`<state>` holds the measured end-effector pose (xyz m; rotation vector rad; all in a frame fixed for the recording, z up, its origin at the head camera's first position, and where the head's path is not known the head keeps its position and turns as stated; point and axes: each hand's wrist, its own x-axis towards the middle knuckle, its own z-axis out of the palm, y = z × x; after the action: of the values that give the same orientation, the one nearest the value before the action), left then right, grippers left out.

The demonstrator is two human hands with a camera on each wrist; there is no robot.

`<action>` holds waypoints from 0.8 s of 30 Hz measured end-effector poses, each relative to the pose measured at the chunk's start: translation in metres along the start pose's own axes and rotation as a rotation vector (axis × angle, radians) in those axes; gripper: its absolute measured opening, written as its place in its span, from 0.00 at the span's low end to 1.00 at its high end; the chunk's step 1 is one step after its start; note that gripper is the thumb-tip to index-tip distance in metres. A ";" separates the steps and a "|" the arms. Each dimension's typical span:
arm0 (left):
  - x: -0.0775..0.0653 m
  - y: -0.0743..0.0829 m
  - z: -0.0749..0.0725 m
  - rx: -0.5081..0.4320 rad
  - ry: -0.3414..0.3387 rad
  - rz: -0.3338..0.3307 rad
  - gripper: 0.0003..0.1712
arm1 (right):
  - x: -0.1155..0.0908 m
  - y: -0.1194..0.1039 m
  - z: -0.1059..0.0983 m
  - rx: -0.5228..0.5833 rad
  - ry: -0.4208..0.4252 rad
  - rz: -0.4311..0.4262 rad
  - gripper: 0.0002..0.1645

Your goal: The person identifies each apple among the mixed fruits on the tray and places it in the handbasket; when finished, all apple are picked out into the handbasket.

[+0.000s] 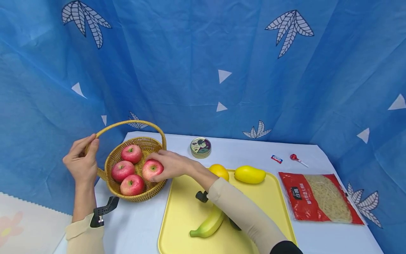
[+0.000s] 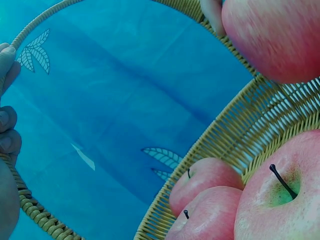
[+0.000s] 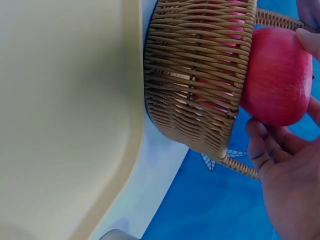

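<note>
A wicker basket (image 1: 146,141) with an arched handle stands at the left of the table. The left hand (image 1: 83,158) grips the handle on its left side; in the left wrist view its fingers (image 2: 9,127) curl round the cane. Three red apples, one of them the nearest apple (image 1: 131,185), lie in the basket. The right hand (image 1: 172,164) holds another apple (image 1: 152,170) at the basket's right side. From the right wrist view, this held apple (image 3: 277,75) shows by the rim, thumb on one side and fingers on the other.
A yellow tray (image 1: 177,215) carries a banana (image 1: 209,224), a mango (image 1: 250,174), an orange (image 1: 219,171) and dark items partly hidden under the right arm. Behind it stands a round tin (image 1: 201,147). Rightward lie a small wrapped candy (image 1: 277,159), a lollipop (image 1: 294,157) and a red noodle bag (image 1: 320,198).
</note>
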<state>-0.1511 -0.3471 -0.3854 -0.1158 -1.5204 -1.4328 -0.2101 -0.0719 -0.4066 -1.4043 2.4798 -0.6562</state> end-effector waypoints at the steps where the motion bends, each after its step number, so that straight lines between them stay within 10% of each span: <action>1: 0.000 0.000 0.000 0.007 0.000 0.002 0.11 | 0.001 0.000 0.001 -0.008 -0.004 -0.005 0.41; 24: -0.001 0.007 0.004 0.041 0.004 0.007 0.10 | 0.016 -0.005 0.010 -0.046 -0.127 -0.051 0.39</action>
<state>-0.1484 -0.3416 -0.3800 -0.0928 -1.5442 -1.3946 -0.2112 -0.0907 -0.4121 -1.4819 2.3827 -0.5055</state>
